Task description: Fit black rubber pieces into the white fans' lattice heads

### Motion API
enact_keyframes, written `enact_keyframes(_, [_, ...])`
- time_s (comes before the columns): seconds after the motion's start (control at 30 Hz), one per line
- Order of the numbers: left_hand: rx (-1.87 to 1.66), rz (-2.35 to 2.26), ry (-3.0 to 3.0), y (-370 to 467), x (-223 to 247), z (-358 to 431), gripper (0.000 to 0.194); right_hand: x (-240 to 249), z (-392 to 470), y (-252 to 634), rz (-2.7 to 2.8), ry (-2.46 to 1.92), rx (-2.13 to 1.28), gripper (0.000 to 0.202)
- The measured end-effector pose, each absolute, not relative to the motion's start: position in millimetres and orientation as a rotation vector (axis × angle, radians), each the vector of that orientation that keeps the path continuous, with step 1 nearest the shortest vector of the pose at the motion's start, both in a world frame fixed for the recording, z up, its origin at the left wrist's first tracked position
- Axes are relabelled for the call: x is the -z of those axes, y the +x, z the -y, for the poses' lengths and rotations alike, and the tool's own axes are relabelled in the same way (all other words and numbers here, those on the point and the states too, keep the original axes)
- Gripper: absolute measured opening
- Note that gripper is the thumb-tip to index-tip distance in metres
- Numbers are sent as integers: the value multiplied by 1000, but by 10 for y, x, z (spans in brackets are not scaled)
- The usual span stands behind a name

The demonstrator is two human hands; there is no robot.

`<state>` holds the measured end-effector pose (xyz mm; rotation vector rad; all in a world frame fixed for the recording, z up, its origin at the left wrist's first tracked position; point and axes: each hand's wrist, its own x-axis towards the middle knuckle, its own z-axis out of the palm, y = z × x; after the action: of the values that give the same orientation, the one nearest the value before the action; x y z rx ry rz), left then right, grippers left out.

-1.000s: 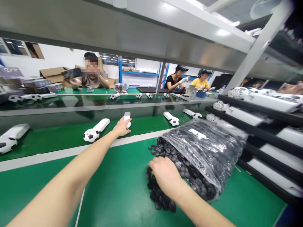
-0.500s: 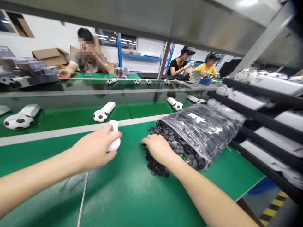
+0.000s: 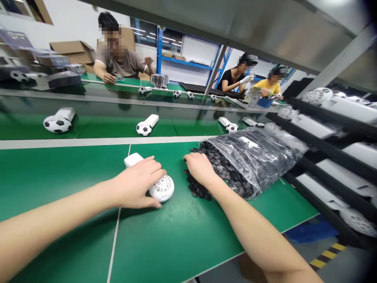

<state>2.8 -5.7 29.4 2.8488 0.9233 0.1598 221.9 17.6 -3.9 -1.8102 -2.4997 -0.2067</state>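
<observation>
My left hand (image 3: 138, 182) is wrapped over a white device (image 3: 162, 188), whose round openwork head shows beyond my fingers and whose white handle end sticks out behind the knuckles. Over a loose heap of small black pieces (image 3: 198, 188) is my right hand (image 3: 198, 167), its fingers bent down together; whether they hold a piece is hidden. The heap spills from the mouth of a clear plastic bag (image 3: 259, 157) full of the same black pieces, lying on the green table (image 3: 176, 243).
Beyond a pale rail (image 3: 73, 142), white devices with black-and-white ball heads (image 3: 144, 127) lie on a green belt. Black racks (image 3: 332, 157) with white devices stand at the right. Several people sit across, one in brown (image 3: 126, 61). A metal shelf hangs overhead.
The device in my left hand now lies lower, with its openwork head showing. My right hand stays at the black pieces. The view has shifted, and the person in brown has moved their hands.
</observation>
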Motion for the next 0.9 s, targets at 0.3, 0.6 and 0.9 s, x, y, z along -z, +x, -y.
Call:
enact_keyframes(0.3, [-224,-1518,2446,100,-114,-207,62,2,-119,2255,2159,-1389,-235,11])
enact_keyframes(0.6, [-340,-1352,2276,64,-35,-162,80,-45,120,2029,2222,-1061,-435,12])
enact_keyframes(0.9, [-309,-1302,2260,90,-36,-125,88,26,216,1878,2203,-1109,-423,2])
